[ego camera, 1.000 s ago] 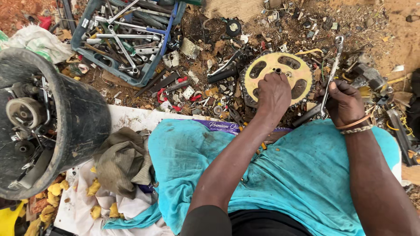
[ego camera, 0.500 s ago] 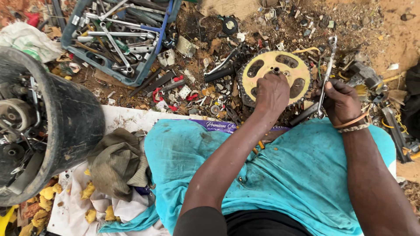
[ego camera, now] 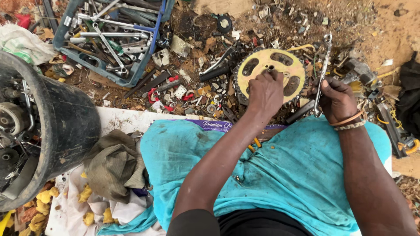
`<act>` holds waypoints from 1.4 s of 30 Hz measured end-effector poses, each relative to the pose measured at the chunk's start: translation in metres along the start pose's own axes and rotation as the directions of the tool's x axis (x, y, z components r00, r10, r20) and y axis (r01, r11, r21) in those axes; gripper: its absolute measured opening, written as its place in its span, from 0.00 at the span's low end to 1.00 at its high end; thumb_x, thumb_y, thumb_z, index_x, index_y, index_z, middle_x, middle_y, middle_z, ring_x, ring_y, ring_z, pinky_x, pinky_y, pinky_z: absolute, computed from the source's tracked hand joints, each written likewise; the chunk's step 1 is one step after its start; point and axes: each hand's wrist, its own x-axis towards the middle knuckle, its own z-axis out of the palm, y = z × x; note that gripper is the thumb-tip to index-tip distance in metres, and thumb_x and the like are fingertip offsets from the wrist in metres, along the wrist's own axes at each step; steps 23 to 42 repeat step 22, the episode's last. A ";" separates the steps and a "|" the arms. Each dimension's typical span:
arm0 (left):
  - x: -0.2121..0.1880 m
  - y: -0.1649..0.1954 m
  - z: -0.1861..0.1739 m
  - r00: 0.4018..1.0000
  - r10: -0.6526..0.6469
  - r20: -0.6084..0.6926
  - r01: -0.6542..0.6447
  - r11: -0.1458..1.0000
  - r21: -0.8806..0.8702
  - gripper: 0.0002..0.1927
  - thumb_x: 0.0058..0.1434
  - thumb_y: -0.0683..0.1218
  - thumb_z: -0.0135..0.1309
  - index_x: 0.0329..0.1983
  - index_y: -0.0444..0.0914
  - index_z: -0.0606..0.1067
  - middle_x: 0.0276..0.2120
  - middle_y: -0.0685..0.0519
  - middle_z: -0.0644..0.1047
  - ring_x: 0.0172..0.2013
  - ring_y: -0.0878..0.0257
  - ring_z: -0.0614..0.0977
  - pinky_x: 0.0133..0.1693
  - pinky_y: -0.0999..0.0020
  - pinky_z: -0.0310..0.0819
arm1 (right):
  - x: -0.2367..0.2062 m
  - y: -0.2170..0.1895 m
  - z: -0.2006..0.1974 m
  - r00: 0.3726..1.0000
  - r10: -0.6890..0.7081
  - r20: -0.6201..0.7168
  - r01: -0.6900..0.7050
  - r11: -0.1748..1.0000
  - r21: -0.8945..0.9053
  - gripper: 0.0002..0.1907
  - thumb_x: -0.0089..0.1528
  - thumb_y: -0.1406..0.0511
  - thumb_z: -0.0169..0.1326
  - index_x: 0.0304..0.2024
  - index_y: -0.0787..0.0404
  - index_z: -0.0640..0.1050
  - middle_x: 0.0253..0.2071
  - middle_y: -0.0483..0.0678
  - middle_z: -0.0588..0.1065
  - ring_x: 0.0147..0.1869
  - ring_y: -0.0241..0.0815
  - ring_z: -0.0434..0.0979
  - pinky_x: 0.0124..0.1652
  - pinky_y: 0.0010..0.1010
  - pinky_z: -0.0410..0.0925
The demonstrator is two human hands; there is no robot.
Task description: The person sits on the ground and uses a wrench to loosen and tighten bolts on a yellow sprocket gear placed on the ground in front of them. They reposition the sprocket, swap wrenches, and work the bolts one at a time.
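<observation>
Black bucket and blue tool tray flank the littered ground. Yellow sprocket lies flat: judged rigid, heavy, best gripped at rim. Left hand fingers pinch its hub; right hand clasps a spanner.

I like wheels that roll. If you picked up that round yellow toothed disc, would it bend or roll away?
The yellow sprocket disc looks like thick metal with cut-out holes, so it would probably stay stiff and feel fairly heavy. Lying flat among the scrap under the left hand, it likely won't roll; stood on edge it might. Its teeth and grime could make it rough or greasy to grip.
</observation>
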 end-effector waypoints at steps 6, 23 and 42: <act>0.014 -0.007 0.009 0.971 0.071 0.227 -0.066 0.997 -0.031 0.09 0.67 0.39 0.45 0.39 0.38 0.78 0.28 0.48 0.80 0.29 0.58 0.82 0.23 0.61 0.72 | 0.005 -0.001 0.004 0.999 -0.017 0.047 0.014 0.998 0.065 0.09 0.72 0.67 0.54 0.50 0.67 0.77 0.43 0.49 0.79 0.45 0.44 0.82 0.49 0.34 0.75; 0.007 -0.008 -0.005 0.998 0.011 0.069 0.004 0.979 -0.206 0.15 0.72 0.50 0.48 0.49 0.33 0.75 0.30 0.41 0.80 0.29 0.51 0.85 0.25 0.57 0.79 | 0.010 0.005 -0.007 1.000 0.000 0.024 -0.002 0.998 0.061 0.10 0.72 0.67 0.55 0.52 0.69 0.78 0.42 0.50 0.79 0.45 0.45 0.81 0.49 0.35 0.73; 0.007 -0.008 -0.005 0.998 0.011 0.069 0.004 0.979 -0.206 0.15 0.72 0.50 0.48 0.49 0.33 0.75 0.30 0.41 0.80 0.29 0.51 0.85 0.25 0.57 0.79 | 0.010 0.005 -0.007 1.000 0.000 0.024 -0.002 0.998 0.061 0.10 0.72 0.67 0.55 0.52 0.69 0.78 0.42 0.50 0.79 0.45 0.45 0.81 0.49 0.35 0.73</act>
